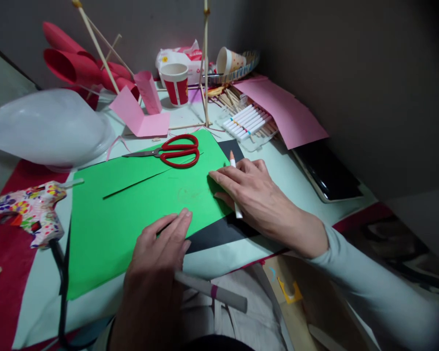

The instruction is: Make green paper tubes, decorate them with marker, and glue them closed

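A green paper sheet with a long cut line lies on the table over a black sheet. My left hand rests flat on the green sheet's near edge, fingers stretched out, with a rolled grey tube lying under the palm. My right hand presses on the green sheet's right edge and holds a white pen between its fingers, tip pointing away. Red-handled scissors lie on the far side of the green sheet.
A flower-patterned glue gun lies at the left with its black cord. Behind stand a red-and-white paper cup, pink paper pieces, red paper cones, a case of white markers, wooden sticks and a black tablet.
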